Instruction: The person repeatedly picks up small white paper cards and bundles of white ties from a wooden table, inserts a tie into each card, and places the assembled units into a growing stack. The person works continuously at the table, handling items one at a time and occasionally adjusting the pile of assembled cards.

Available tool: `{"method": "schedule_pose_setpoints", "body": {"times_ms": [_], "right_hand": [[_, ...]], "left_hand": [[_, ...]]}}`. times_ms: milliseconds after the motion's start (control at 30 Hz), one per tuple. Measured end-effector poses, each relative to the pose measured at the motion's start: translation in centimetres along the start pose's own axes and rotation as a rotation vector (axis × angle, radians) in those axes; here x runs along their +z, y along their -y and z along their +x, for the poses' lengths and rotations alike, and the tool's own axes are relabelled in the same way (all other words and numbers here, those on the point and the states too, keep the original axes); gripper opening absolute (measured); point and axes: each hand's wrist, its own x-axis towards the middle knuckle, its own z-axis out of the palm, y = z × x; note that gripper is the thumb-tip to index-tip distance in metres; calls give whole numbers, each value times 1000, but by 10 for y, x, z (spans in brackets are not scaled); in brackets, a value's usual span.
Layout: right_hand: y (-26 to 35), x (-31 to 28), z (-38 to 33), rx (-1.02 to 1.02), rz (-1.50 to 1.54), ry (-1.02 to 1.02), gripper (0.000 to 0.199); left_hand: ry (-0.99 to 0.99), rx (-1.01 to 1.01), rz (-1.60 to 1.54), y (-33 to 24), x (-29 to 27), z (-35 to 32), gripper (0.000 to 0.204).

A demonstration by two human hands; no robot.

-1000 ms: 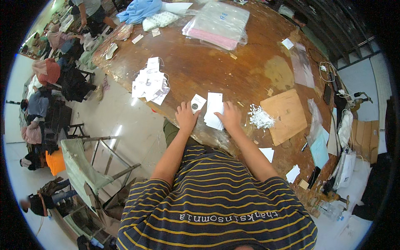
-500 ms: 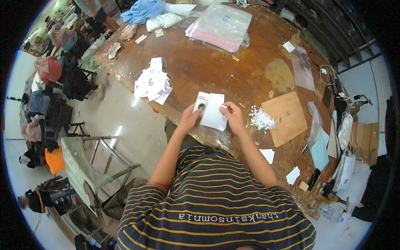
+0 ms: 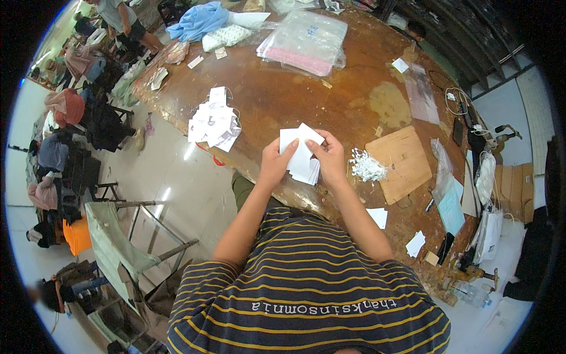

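Note:
Both of my hands grip white card tags (image 3: 301, 154) above the near table edge. My left hand (image 3: 275, 161) pinches them from the left, its thumb on top. From the right, my right hand (image 3: 332, 157) pinches an overlapping tag with its thumb pressed on the face. More tag edges fan out below the thumbs; the fingers underneath are hidden. Beside my right hand lies a bunch of white string loops (image 3: 368, 165), touching a brown cardboard piece (image 3: 402, 168). A loose pile of white strung tags (image 3: 213, 125) rests on the table to the left.
Clear plastic bags (image 3: 303, 38) are stacked at the far side of the wooden table (image 3: 283, 94), near a blue cloth (image 3: 197, 22). Loose white cards (image 3: 415, 243) lie at right, with cables (image 3: 463, 106) along that edge. A cloth-covered frame (image 3: 121, 233) stands at left; people work beyond.
The printed card in my left hand no longer shows; plain white faces are up. My right hand has shifted slightly toward my left, and both thumbs now press on the overlapping tags.

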Motion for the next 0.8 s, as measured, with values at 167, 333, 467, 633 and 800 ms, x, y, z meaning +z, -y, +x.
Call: {"method": "schedule_pose_setpoints", "body": {"times_ms": [167,333,467,633,800], "right_hand": [[9,0,-3,-29,-36,25,29],[9,-3,-3,-37,-59,68,30],[9,-6,-3,-42,-63,96,31],[6,-9,-4,-55,-46,99,29],[2,-12,-4,-51,-50,56,30]], "left_hand": [[-34,74,1,-16,9,-6,24],[-90,135,28,-23,14,-8,21],[-83,134,15,-24,15,-10,19],[-57,123,-38,-22,16,-11,19],[-23,83,-39,-18,16,-10,22]]}}
